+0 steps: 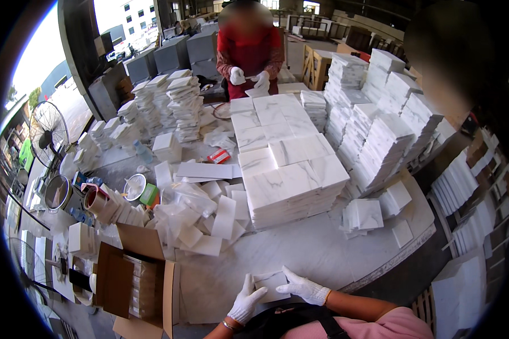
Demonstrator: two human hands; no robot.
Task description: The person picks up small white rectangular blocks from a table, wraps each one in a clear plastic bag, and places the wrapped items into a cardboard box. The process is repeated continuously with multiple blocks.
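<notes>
Close to my body at the near edge of the table, a small white marble tile (272, 286) is held between my two gloved hands. My left hand (246, 300), in a white knit glove, grips its left side. My right hand (306, 289), gloved alike, closes on the right side with the fingers reaching over the edge. Whether more than one tile is in the grip I cannot tell. Beyond my hands, a broad stack of white marble tiles with grey veins (291, 183) rises from the pale tabletop (300, 246).
An open cardboard box (168, 294) with packed pieces stands at near left. Loose white tiles (225, 217) and plastic wrap lie behind it. Tall tile stacks (387, 141) line the right, with smaller piles (185, 104) at far left. Across the table, a gloved co-worker (249, 56) handles a tile.
</notes>
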